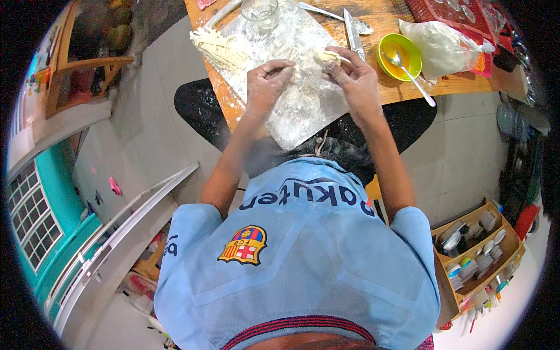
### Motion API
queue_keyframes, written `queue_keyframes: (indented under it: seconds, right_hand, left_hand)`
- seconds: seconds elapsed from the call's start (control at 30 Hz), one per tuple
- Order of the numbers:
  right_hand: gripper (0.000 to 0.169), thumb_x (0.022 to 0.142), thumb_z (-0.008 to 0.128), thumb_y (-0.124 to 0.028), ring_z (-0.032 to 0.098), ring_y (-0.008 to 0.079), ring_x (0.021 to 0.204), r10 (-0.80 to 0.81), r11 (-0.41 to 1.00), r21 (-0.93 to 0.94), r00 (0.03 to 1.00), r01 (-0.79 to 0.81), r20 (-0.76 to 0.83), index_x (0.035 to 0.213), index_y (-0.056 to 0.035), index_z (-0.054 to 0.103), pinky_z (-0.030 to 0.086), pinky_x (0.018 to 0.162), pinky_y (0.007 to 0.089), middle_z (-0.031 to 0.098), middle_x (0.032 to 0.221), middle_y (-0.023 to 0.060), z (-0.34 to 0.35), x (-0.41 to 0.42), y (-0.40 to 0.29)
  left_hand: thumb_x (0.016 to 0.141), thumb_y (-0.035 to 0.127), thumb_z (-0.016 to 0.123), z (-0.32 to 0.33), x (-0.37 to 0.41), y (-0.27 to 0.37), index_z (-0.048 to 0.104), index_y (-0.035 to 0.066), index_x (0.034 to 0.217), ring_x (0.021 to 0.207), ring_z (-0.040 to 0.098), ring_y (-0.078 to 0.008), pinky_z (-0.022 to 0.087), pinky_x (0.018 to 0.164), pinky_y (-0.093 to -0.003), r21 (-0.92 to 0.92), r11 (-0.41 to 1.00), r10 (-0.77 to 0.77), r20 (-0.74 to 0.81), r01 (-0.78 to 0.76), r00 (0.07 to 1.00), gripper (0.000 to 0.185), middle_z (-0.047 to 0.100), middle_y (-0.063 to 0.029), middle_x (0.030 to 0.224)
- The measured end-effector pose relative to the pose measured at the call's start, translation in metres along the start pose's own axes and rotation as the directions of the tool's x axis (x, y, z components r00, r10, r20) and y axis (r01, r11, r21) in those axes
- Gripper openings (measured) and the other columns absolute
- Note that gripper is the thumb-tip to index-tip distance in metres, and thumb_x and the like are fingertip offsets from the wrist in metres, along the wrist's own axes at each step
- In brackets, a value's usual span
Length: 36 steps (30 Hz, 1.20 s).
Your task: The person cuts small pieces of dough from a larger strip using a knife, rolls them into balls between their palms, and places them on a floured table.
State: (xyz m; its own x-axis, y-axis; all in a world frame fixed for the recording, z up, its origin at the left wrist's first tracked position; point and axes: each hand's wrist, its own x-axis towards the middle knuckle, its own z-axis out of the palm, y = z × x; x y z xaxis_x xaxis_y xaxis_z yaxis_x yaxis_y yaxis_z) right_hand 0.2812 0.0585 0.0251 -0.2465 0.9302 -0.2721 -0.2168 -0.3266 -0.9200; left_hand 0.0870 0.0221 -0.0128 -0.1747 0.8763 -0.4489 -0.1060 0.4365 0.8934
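Pale dough (328,57), a small folded piece, is pinched between the thumb and fingers of my right hand (358,85). My left hand (267,85) is beside it with thumb and fingertips drawn together; whether something thin is between them cannot be made out. Both hands are dusted with flour and are above a floured, see-through board or sheet (302,124), which overhangs the table's near edge. A heap of cut dough strips (221,50) is at the board's left side, beyond my left hand. Loose flour and crumbs are scattered between the hands.
On the wooden table (396,94) are a drinking glass (260,13), a knife (353,33) and a floury spoon (321,12). To the right, a green bowl (381,65) holds yellow liquid and a spoon (418,85). Beyond it are a flour bag (442,48) and a red basket (431,13).
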Motion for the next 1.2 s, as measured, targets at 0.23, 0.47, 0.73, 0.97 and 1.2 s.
queue_keyframes:
  seconds: [0.23,0.47,0.73,0.97,1.2]
  right_hand:
    - [0.03,0.084,0.072,-0.016,0.062,0.0285,0.097,-0.278,0.713,-0.642,0.954,0.282,0.111,0.111,-0.0072,0.063,0.052,0.085,0.0377,0.067,0.108,0.0168,0.044,-0.013,0.005]
    - [0.012,0.086,0.07,-0.016,0.055,0.0266,0.094,-0.588,0.323,-0.817,0.778,0.477,0.221,0.094,-0.0074,0.069,0.046,0.083,0.0335,0.058,0.094,0.011,0.031,-0.032,-0.01]
    - [0.048,0.097,0.063,-0.034,0.046,0.0048,0.054,-0.11,0.987,0.014,0.738,0.16,-0.665,0.128,-0.0079,0.037,0.033,0.039,0.0171,0.052,0.089,0.0041,-0.069,-0.056,0.01]
    - [0.032,0.107,0.042,-0.03,0.047,0.0064,0.052,-0.254,0.965,-0.219,0.705,0.142,-0.662,0.112,-0.0019,0.056,0.038,0.044,0.0209,0.057,0.081,0.004,-0.105,-0.028,-0.009]
    - [0.039,0.107,0.04,-0.036,0.047,0.0083,0.053,-0.517,0.809,-0.568,0.642,0.149,-0.567,0.105,-0.0011,0.058,0.04,0.047,0.0223,0.061,0.085,0.006,-0.107,-0.033,-0.005]
  left_hand:
    - [0.094,0.026,0.052,0.038,0.003,0.035,0.059,0.001,0.093,0.079,0.06,-0.0255,0.053,0.078,-0.0369,-0.883,0.408,-0.275,0.125,0.233,0.953,0.026,0.062,-0.013,0.085]
    - [0.102,0.038,0.042,0.03,0.023,0.023,0.041,0.016,0.072,0.049,0.039,-0.0121,0.034,0.042,-0.0256,-0.841,0.478,-0.338,0.091,0.254,0.937,0.038,0.042,0.0004,0.062]
    - [0.105,0.04,0.043,0.027,0.028,0.029,0.036,0.018,0.066,0.042,0.027,-0.0106,0.02,0.037,-0.0258,-0.781,0.589,-0.271,0.052,0.209,0.961,0.045,0.032,0.0021,0.056]
    - [0.101,0.031,0.052,0.018,0.035,0.018,0.045,0.017,0.068,0.042,0.039,-0.0083,0.028,0.034,-0.0217,-0.787,0.55,-0.314,0.116,0.28,0.942,0.037,0.04,0.0037,0.055]
    - [0.106,0.039,0.042,0.011,0.028,0.007,0.041,0.018,0.062,0.034,0.03,-0.0075,0.022,0.03,-0.0232,-0.76,0.592,-0.242,0.149,0.267,0.959,0.049,0.035,0.0043,0.051]
